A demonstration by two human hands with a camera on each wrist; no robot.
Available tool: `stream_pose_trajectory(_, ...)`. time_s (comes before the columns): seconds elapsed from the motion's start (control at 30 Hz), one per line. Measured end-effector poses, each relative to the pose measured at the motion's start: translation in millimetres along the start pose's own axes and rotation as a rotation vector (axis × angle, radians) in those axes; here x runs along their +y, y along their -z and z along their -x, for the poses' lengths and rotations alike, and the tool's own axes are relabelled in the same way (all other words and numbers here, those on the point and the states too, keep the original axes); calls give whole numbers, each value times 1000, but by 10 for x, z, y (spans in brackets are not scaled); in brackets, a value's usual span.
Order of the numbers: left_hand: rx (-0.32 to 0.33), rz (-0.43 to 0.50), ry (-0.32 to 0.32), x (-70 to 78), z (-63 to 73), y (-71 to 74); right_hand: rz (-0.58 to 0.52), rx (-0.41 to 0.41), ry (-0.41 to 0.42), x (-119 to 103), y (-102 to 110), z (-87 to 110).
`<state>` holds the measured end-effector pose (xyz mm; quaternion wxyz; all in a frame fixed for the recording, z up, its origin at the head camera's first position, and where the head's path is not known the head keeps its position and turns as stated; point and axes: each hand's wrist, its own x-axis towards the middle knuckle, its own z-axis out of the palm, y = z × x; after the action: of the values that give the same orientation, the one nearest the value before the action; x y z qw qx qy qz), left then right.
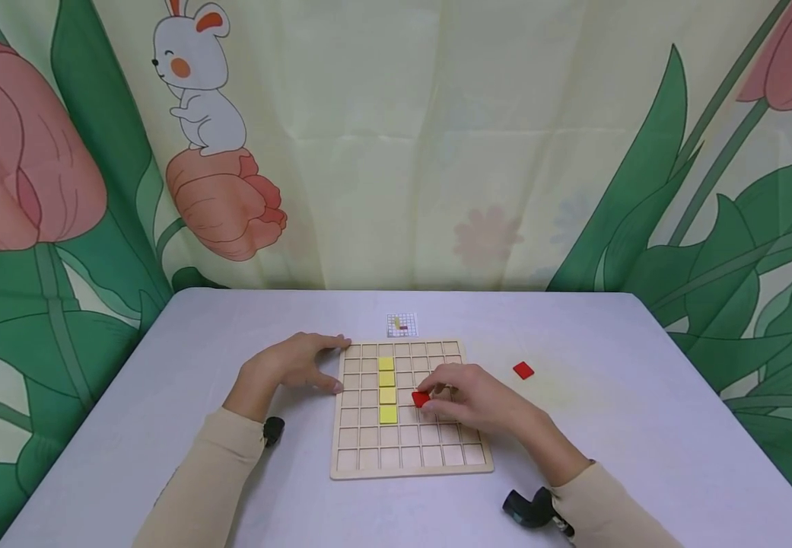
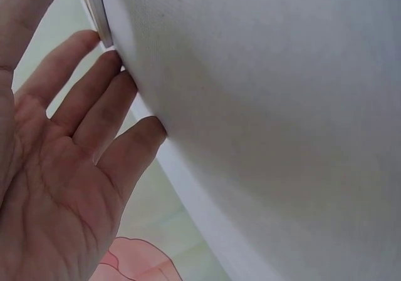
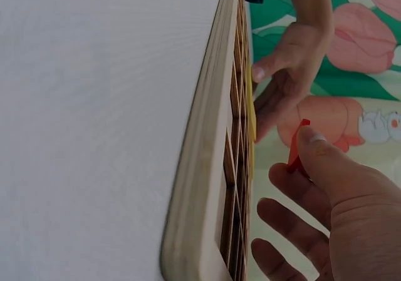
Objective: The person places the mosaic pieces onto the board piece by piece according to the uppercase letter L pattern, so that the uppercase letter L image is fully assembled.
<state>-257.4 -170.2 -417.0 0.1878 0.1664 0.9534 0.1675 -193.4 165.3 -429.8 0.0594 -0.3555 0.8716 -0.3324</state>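
Observation:
My right hand (image 1: pixel 472 396) pinches a small red square tile (image 1: pixel 420 399) between thumb and index finger, over the middle of a wooden grid board (image 1: pixel 368 460). In the right wrist view the red tile (image 3: pixel 297 148) stands tilted at the fingertips, apart from the grid. Four yellow tiles would make a count, so: several yellow tiles (image 1: pixel 386 396) form one upright column left of the held tile. My left hand (image 1: pixel 297 361) touches the board's left edge with thumb and fingers spread. From the left wrist view, the left hand's fingers (image 2: pixel 103 115) look extended, with the tips at the table.
Another red tile (image 1: pixel 523 370) lies on the white table (image 1: pixel 594 426), right of the board. A small printed grid card (image 1: pixel 402 325) with a coloured pattern lies just behind the board. Beyond the table hangs a curtain (image 1: pixel 368 190) printed with tulips and a rabbit.

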Motion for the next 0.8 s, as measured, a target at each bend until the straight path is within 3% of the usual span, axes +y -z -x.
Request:
stream_pose_trajectory(0.27, 10, 0, 4, -12, -4, 15, 1, -32, -39, -47, -84, -85)
stream_pose_trajectory(0.8, 16, -9, -45, -28, 3, 28, 87, -13, 24, -76, -221, -161)
